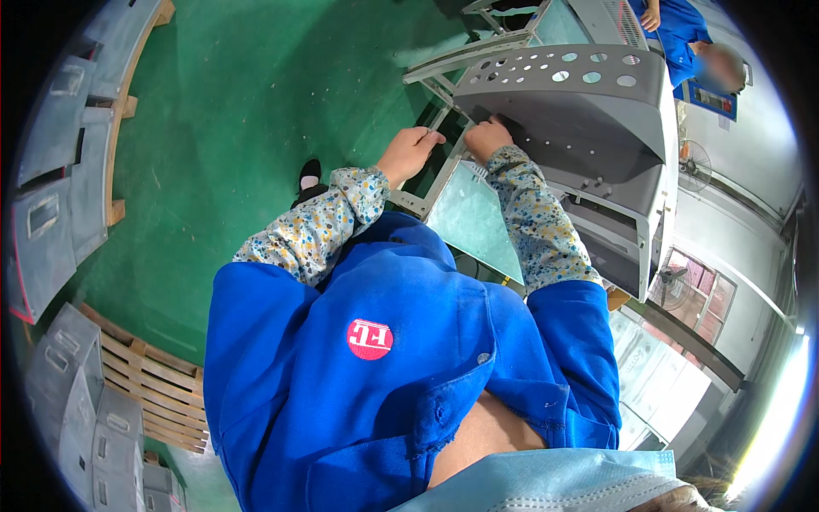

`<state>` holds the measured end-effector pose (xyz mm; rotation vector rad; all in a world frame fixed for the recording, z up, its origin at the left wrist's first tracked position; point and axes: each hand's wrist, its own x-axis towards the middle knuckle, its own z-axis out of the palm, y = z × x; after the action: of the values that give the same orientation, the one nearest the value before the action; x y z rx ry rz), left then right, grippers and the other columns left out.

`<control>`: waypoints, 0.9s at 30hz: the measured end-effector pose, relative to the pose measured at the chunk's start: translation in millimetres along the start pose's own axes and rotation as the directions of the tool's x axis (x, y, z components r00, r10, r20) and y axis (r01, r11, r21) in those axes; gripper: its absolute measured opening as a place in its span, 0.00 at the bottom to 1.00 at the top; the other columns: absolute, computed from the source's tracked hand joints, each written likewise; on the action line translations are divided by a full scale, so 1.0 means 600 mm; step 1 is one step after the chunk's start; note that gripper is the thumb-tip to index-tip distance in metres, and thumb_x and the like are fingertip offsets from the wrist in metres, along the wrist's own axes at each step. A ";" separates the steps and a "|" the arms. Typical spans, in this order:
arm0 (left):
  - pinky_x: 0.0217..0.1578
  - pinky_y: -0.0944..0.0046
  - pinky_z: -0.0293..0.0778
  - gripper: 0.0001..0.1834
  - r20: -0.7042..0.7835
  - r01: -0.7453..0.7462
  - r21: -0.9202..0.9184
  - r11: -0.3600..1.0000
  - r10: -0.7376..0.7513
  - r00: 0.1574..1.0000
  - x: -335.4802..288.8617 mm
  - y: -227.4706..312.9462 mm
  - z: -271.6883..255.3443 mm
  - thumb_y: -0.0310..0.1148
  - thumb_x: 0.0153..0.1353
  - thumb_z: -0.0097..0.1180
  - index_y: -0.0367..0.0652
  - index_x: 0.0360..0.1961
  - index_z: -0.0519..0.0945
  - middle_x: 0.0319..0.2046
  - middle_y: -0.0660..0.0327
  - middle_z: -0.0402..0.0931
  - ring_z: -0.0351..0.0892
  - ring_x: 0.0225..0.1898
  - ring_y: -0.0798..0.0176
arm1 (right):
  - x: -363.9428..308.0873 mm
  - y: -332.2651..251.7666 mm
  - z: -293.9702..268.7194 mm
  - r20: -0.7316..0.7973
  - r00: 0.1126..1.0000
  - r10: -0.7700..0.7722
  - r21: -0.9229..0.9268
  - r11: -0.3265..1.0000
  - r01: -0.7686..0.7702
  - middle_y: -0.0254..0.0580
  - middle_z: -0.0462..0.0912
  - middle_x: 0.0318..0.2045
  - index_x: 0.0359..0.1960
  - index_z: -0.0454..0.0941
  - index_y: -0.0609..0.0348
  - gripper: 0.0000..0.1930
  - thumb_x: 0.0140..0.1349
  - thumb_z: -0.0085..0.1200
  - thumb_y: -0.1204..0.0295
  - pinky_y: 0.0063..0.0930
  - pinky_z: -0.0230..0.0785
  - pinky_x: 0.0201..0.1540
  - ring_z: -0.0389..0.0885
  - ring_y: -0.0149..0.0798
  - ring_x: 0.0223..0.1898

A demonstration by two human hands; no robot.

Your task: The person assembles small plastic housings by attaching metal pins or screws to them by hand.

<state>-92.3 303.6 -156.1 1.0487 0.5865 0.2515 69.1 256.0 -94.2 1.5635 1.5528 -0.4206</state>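
A large grey sheet-metal housing (580, 115) with rows of round holes stands tilted in front of me, slightly to the right. My right hand (488, 139) is closed at its near left edge, its fingertips partly hidden. To the left, my left hand (411, 155) has curled fingers, the thumb reaching toward a light metal frame (442, 181). What either hand pinches is too small or hidden to make out. Below the right hand lies a pale greenish panel (478, 218) beside the frame. Patterned sleeve covers run over both my forearms.
Grey metal cases (51, 213) stand on a wooden pallet at the left. A slatted wooden pallet (153, 384) lies lower left, near more grey cases (115, 444). Another person (678, 38) in blue is beyond the housing. A fan (695, 164) stands far right.
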 end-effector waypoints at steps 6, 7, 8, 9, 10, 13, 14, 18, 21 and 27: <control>0.18 0.71 0.58 0.15 0.029 -0.111 0.206 0.972 0.107 0.994 -0.003 0.000 -0.014 0.35 0.60 0.39 0.36 0.33 0.76 0.11 0.66 0.62 0.60 0.14 0.73 | 0.006 -0.002 0.013 -0.030 0.999 -0.037 -0.141 0.989 0.033 0.37 0.80 0.31 0.27 0.80 0.49 0.09 0.51 0.44 0.70 0.36 0.56 0.52 0.73 0.38 0.41; 0.18 0.70 0.59 0.15 0.019 -0.119 0.227 0.967 0.118 0.993 -0.003 -0.002 -0.015 0.35 0.59 0.40 0.36 0.32 0.77 0.10 0.65 0.63 0.61 0.14 0.73 | 0.008 -0.001 0.013 -0.026 0.999 -0.037 -0.143 0.989 0.032 0.36 0.80 0.31 0.27 0.80 0.49 0.09 0.52 0.44 0.69 0.35 0.57 0.52 0.73 0.38 0.40; 0.18 0.70 0.59 0.15 0.019 -0.122 0.228 0.966 0.121 0.992 -0.002 -0.003 -0.017 0.35 0.59 0.40 0.36 0.32 0.77 0.10 0.65 0.63 0.61 0.14 0.73 | 0.008 0.001 0.013 -0.028 0.999 -0.035 -0.145 0.989 0.031 0.36 0.80 0.31 0.27 0.80 0.49 0.09 0.52 0.44 0.69 0.35 0.57 0.52 0.73 0.38 0.40; 0.18 0.70 0.60 0.15 0.012 -0.140 0.263 0.955 0.142 0.990 -0.002 -0.003 -0.020 0.35 0.59 0.41 0.36 0.31 0.77 0.10 0.64 0.64 0.62 0.14 0.73 | 0.005 -0.001 0.007 -0.089 0.995 -0.054 -0.154 0.987 0.040 0.36 0.79 0.29 0.27 0.80 0.49 0.09 0.52 0.45 0.68 0.35 0.57 0.51 0.74 0.38 0.40; 0.18 0.69 0.61 0.15 0.006 -0.159 0.297 0.942 0.164 0.986 -0.002 -0.003 -0.024 0.35 0.59 0.41 0.36 0.30 0.77 0.11 0.63 0.65 0.64 0.14 0.73 | 0.002 -0.004 0.002 -0.148 0.986 -0.073 -0.163 0.985 0.048 0.36 0.79 0.28 0.26 0.79 0.50 0.09 0.52 0.45 0.66 0.35 0.57 0.50 0.74 0.38 0.39; 0.17 0.69 0.61 0.13 0.003 -0.097 0.307 0.947 0.101 0.995 -0.008 0.012 -0.026 0.34 0.58 0.42 0.36 0.30 0.77 0.11 0.62 0.66 0.65 0.14 0.72 | -0.008 -0.021 -0.041 -0.546 0.836 0.050 0.482 0.835 0.265 0.39 0.78 0.24 0.25 0.78 0.53 0.09 0.51 0.49 0.64 0.33 0.62 0.43 0.75 0.39 0.34; 0.17 0.69 0.61 0.13 0.009 -0.097 0.305 0.948 0.099 0.995 -0.009 0.013 -0.024 0.34 0.58 0.42 0.36 0.30 0.77 0.11 0.62 0.66 0.65 0.14 0.72 | -0.009 -0.027 -0.057 -0.541 0.839 0.055 0.485 0.835 0.259 0.39 0.78 0.24 0.25 0.78 0.53 0.09 0.51 0.49 0.64 0.33 0.62 0.43 0.75 0.39 0.34; 0.20 0.65 0.67 0.13 -0.029 -0.159 0.181 0.970 0.167 0.985 -0.004 0.016 -0.017 0.32 0.55 0.43 0.35 0.29 0.77 0.12 0.56 0.71 0.72 0.15 0.64 | -0.006 -0.027 -0.074 -0.511 0.857 0.072 0.758 0.507 0.409 0.41 0.77 0.22 0.26 0.76 0.58 0.10 0.46 0.56 0.65 0.30 0.67 0.27 0.75 0.40 0.24; 0.16 0.73 0.61 0.12 -0.009 -0.206 0.036 0.978 0.206 0.979 -0.004 0.025 0.000 0.32 0.58 0.44 0.33 0.30 0.74 0.14 0.65 0.68 0.66 0.15 0.75 | -0.019 -0.002 -0.082 -0.362 0.929 0.077 0.895 0.308 0.323 0.42 0.77 0.21 0.24 0.77 0.58 0.08 0.47 0.54 0.67 0.32 0.68 0.30 0.77 0.41 0.25; 0.18 0.71 0.62 0.13 -0.102 -0.084 -0.002 0.996 0.083 0.991 0.001 -0.006 -0.011 0.34 0.58 0.44 0.33 0.30 0.74 0.13 0.63 0.69 0.67 0.15 0.72 | -0.033 0.021 -0.061 -0.155 0.981 0.117 0.316 0.947 -0.063 0.45 0.79 0.26 0.23 0.78 0.55 0.05 0.45 0.50 0.73 0.32 0.68 0.35 0.78 0.44 0.31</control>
<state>-95.8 307.2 -161.9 1.0597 0.6339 0.3817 65.6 272.8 -54.4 1.9498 1.5937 -0.5087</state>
